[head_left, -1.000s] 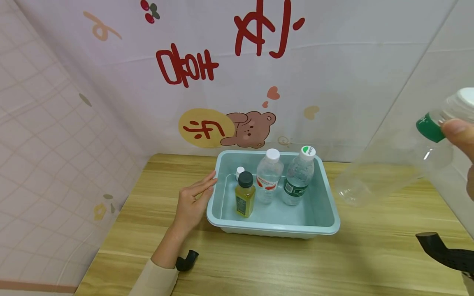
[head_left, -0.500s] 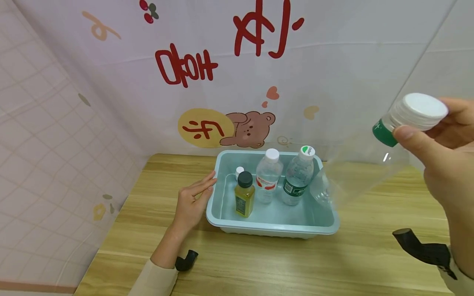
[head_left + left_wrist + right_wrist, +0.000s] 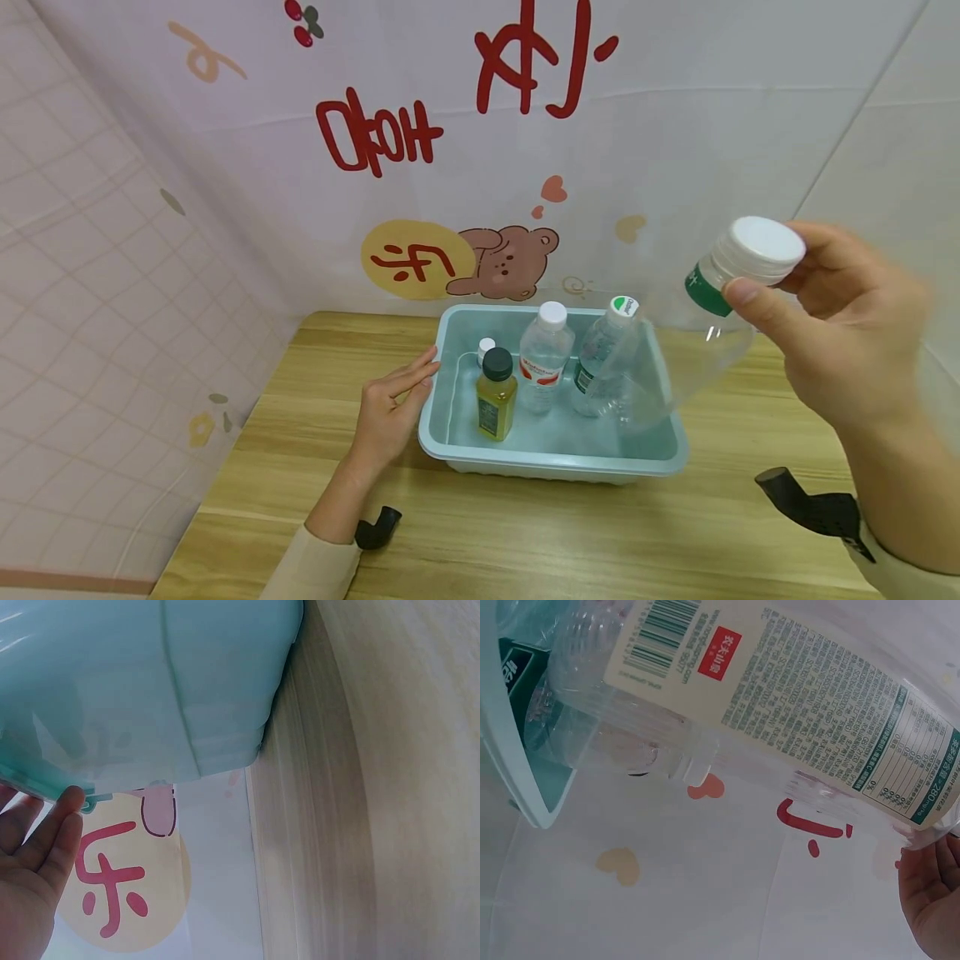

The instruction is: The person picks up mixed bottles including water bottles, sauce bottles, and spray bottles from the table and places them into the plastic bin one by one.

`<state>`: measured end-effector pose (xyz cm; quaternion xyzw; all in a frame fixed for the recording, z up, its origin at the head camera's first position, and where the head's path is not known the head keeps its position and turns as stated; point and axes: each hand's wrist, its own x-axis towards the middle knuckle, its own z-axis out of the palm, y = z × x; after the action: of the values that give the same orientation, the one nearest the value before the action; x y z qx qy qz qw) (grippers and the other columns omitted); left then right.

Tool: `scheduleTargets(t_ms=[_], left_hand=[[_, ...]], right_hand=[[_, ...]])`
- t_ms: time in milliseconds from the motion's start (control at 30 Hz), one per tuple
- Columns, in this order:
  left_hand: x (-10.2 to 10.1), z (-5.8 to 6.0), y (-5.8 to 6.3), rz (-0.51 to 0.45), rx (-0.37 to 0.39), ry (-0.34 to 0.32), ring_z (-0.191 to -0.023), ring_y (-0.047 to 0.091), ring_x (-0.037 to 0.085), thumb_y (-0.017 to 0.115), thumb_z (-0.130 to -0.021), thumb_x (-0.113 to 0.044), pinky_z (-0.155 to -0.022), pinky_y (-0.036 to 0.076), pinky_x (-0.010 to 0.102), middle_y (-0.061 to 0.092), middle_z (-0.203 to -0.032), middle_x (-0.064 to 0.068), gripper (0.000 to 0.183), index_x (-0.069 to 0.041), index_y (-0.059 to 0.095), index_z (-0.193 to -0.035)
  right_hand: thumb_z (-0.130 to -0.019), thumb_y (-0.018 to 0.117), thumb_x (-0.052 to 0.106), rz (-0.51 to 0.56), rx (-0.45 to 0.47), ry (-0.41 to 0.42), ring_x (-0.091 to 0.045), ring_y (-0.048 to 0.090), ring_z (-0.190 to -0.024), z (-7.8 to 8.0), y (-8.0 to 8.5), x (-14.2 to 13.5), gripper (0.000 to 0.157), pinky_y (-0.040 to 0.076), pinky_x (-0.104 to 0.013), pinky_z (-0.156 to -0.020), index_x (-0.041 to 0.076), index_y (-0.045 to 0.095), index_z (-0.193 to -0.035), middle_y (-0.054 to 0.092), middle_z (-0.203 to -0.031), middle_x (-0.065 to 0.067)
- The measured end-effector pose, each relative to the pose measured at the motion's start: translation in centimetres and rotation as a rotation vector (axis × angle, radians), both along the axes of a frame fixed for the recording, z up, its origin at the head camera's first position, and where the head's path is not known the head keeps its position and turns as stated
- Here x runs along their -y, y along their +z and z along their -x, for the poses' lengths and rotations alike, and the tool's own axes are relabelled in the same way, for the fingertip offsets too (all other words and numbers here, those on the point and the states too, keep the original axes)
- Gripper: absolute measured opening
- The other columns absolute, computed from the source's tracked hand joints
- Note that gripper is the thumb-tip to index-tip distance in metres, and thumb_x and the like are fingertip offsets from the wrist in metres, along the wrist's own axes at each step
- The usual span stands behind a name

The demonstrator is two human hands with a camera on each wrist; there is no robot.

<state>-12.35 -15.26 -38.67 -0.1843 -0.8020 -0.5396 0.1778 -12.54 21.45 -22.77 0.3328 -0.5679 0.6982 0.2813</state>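
A pale blue plastic basin (image 3: 555, 463) stands on the wooden table. My left hand (image 3: 392, 412) touches its left rim with fairly straight fingers; the left wrist view shows the fingertips (image 3: 71, 799) at the rim. My right hand (image 3: 847, 325) grips a large clear plastic bottle (image 3: 712, 354) by the neck, below its white cap. The bottle slants down to the left, its base over the basin's right side. Its printed label (image 3: 780, 705) shows in the right wrist view. Partly behind it stands a clear bottle with a green label (image 3: 592, 379).
Inside the basin also stand a clear bottle with a red-and-white label (image 3: 542, 367), a small yellow-green bottle with a dark cap (image 3: 496, 408) and a small white-capped item (image 3: 486, 348), partly hidden. A printed cloth wall (image 3: 675, 167) rises behind the table (image 3: 600, 542).
My right hand has come in from the right edge with the large bottle, moving left until the bottle's base is over the basin. My left hand and the basin have stayed still.
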Motion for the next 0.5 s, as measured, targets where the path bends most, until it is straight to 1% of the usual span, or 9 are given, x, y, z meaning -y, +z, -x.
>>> scheduleTargets(t_ms=[267,500], left_hand=[[0.0,0.1,-0.1,-0.005,-0.008,-0.007,-0.117,0.056,0.029,0.058,-0.089,0.006,-0.095,0.044,0.025,0.059,-0.124,0.018,0.022,0.011,0.066,-0.109],[0.0,0.1,-0.2,-0.01,-0.013,-0.007,-0.116,0.056,0.029,0.058,-0.089,0.006,-0.095,0.043,0.023,0.059,-0.124,0.019,0.022,0.011,0.066,-0.109]], right_hand=[[-0.066,0.067,-0.024,-0.099,0.026,-0.046,-0.021,0.061,-0.073,-0.5,-0.4,1.6,0.036,0.052,-0.022,-0.072,-0.028,0.055,-0.1,0.067,-0.09,-0.019],[-0.068,0.068,-0.021,-0.154,0.062,-0.054,-0.021,0.061,-0.076,-0.6,-1.0,2.4,0.036,0.051,-0.023,-0.075,-0.024,0.057,-0.102,0.067,-0.093,-0.015]])
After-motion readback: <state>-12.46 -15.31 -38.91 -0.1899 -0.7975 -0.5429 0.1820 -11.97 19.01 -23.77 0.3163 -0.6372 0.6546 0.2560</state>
